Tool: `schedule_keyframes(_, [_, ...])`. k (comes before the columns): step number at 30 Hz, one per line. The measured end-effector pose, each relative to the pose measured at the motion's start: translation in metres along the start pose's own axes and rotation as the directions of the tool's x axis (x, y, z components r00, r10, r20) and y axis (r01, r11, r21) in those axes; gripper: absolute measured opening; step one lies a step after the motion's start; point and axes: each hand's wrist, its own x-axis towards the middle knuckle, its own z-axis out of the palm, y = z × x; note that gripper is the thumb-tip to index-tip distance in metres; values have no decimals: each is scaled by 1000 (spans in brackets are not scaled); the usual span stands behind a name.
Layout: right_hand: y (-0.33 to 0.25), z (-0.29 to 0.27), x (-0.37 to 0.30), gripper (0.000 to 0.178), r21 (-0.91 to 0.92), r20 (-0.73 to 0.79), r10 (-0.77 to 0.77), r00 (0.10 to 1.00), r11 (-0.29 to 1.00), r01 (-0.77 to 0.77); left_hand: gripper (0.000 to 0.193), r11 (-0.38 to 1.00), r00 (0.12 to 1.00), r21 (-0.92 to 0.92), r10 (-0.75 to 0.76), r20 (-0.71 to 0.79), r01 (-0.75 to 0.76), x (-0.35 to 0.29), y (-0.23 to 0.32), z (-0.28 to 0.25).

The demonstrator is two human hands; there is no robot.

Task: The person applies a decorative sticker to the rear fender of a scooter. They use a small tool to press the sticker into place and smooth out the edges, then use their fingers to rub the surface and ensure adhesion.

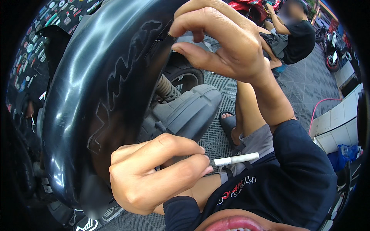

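Right hand [231, 44] and left hand [152, 175], half-curled, holds unclear, line the right side of a glossy black curved panel [83, 96] slanting lower-left.

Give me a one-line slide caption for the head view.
Right hand at the edge of a glossy black motorbike seat; left hand below, a white stick at its fingertips.

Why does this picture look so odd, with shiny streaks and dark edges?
Head view: pale glare streaks the glossy black panel; the wide fisheye lens likely explains the rounded picture and black corners; a blurred patch hides part of the seated person, while the left hand and right hand look fairly sharp.
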Motion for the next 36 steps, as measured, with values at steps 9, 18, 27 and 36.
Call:
schedule_keyframes(9, [-8, 14, -6, 17, 86, -103, 170, 980, 983, -161, 25, 999, 999, 10, -35, 17, 35, 1, 5, -2])
schedule_keyframes(18, [-18, -3, -19, 24, 87, 108, 279, 954, 953, -289, 23, 999, 998, -4, -51, 28, 51, 2, 5, 0])
schedule_keyframes(27, [-16, 4, -34, 21, 359, -22, 397, 918, 860, -363, 22, 998, 997, -12, -65, 32, 65, 2, 6, -3])
schedule_keyframes(36, [0, -4, -76, 17, 65, -8, 505, 863, 862, -503, 23, 998, 997, -5, -64, 40, 64, 3, 5, -2])
